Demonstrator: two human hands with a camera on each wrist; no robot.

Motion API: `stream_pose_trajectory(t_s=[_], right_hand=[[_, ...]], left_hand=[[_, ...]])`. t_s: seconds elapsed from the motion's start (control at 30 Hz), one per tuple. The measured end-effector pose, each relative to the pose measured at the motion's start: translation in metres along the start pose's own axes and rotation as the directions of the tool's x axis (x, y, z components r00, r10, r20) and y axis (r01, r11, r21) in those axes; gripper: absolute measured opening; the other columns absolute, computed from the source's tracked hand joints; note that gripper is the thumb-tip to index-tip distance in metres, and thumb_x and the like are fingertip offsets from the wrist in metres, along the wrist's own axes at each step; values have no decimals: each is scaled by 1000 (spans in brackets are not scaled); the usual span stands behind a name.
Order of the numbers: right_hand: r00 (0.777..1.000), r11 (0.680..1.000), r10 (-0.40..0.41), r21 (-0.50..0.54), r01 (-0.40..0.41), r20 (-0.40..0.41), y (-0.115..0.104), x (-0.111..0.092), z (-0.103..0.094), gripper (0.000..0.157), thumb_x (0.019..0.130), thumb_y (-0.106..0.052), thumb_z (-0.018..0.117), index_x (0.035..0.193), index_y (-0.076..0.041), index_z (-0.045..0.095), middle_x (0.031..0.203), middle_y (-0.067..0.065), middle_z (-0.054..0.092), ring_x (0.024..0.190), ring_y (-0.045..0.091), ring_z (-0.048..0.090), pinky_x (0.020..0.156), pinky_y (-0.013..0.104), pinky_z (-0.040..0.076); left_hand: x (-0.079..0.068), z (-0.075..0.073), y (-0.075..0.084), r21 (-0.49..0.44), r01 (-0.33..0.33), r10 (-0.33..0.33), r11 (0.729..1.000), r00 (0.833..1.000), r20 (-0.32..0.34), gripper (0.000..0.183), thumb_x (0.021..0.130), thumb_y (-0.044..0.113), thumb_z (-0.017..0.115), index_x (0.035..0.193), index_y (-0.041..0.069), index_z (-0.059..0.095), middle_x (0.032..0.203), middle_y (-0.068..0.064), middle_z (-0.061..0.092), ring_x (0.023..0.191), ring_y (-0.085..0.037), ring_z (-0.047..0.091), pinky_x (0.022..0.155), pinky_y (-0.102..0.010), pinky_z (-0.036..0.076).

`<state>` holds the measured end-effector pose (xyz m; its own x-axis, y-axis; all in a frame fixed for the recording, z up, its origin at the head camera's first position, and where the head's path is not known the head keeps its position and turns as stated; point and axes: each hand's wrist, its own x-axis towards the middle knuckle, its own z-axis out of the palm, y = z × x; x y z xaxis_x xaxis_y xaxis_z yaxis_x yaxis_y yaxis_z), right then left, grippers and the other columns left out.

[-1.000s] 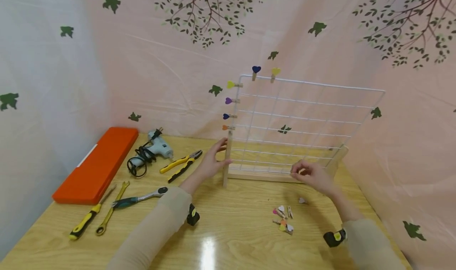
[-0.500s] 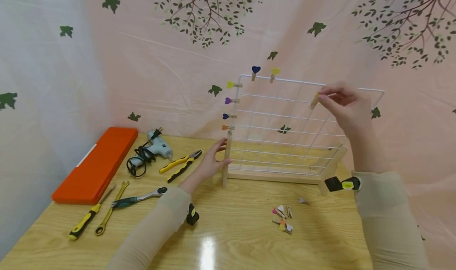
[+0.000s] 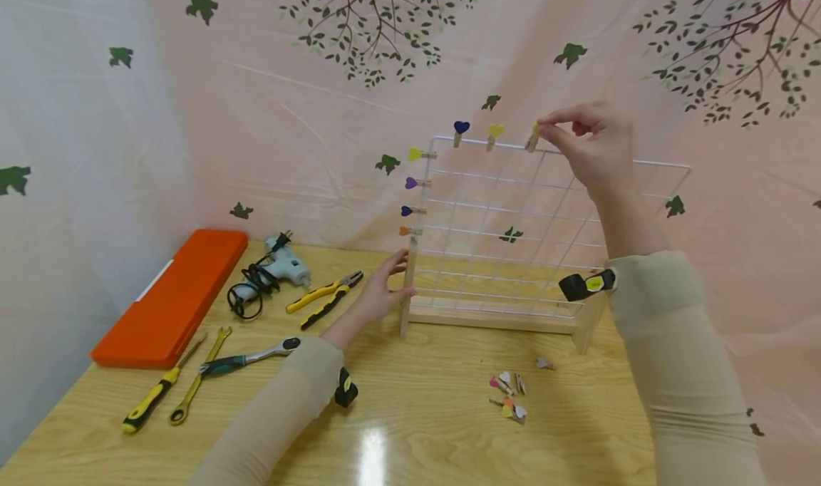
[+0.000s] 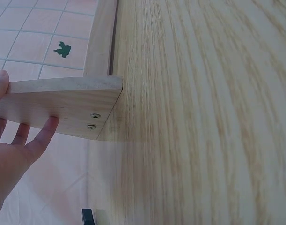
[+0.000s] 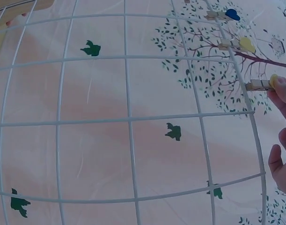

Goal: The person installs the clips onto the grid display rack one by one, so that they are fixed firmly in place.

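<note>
My right hand (image 3: 593, 140) pinches a small wooden clothespin with a yellow heart (image 3: 534, 138) between thumb and fingertip. In the right wrist view, this clothespin (image 5: 260, 85) has its wooden end at the white wire grid (image 5: 128, 119)'s edge; whether it is clamped there I cannot tell. To its left, a navy heart clothespin (image 3: 460, 129) and a yellow one (image 3: 495, 132) sit on the top wire. Several more heart clothespins line the grid's left side. My left hand (image 3: 378, 292) holds the stand's wooden side panel (image 4: 49, 103), thumb and fingers at opposite edges.
Loose heart clothespins (image 3: 504, 381) lie on the table in front of the stand. At left are an orange case (image 3: 176, 297), a glue gun (image 3: 282, 265), pliers (image 3: 321, 301), a ratchet (image 3: 250, 358), a wrench (image 3: 200, 379) and a screwdriver (image 3: 157, 397).
My right hand has risen from the grid's lower right to its top wire, then moved left, carrying the yellow heart clothespin. My left hand stays at the side panel.
</note>
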<state>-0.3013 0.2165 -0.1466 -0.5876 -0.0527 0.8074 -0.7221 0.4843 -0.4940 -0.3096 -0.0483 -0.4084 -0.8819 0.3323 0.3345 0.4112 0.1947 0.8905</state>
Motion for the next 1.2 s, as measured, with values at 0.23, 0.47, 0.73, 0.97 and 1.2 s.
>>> stream_pose_trajectory(t_s=[0.23, 0.47, 0.73, 0.97, 1.2], right_hand=[[998, 994, 55, -100, -51, 42, 0, -4, 5, 19, 77, -15, 70, 86, 2, 69, 67, -8, 42, 72, 10, 32, 68, 22, 23], [996, 989, 35, -148, -24, 76, -1, -5, 4, 22, 82, -18, 65, 93, 1, 66, 82, -15, 56, 81, 6, 42, 72, 21, 31], [993, 997, -72, 47, 68, 89, 7, -30, -12, 21, 80, -3, 64, 101, 3, 64, 101, 2, 61, 93, 12, 50, 74, 19, 39], [970, 998, -64, 2, 65, 234, 28, -84, -29, 24, 79, 6, 61, 103, 8, 60, 103, 3, 60, 85, 12, 49, 65, 14, 40], [889, 987, 113, -151, -50, 443, 64, -148, -37, 33, 79, 2, 63, 111, -2, 59, 100, -6, 54, 87, 7, 47, 70, 15, 40]], left_hand=[[-4, -1, 11, 13, 12, -13, 1000, 1000, 16, 74, 82, 5, 63, 142, 9, 20, 141, -14, 28, 126, -38, 31, 83, -44, 48], [4, 1, -14, 13, 8, -7, 1000, 1000, -16, 76, 80, 10, 65, 142, 20, 22, 140, -6, 31, 126, -33, 33, 81, -41, 50], [5, 5, -22, 30, 6, -6, 1000, 1000, -24, 77, 79, 15, 66, 142, 22, 23, 139, -4, 33, 125, -30, 36, 80, -39, 50], [5, 6, -19, 36, 17, -16, 999, 1000, -27, 76, 79, 15, 66, 141, 24, 23, 140, -4, 32, 125, -30, 35, 81, -41, 50], [4, 4, -16, 32, 23, -22, 999, 999, -25, 76, 80, 14, 66, 142, 23, 23, 140, -1, 32, 126, -29, 34, 81, -40, 50]])
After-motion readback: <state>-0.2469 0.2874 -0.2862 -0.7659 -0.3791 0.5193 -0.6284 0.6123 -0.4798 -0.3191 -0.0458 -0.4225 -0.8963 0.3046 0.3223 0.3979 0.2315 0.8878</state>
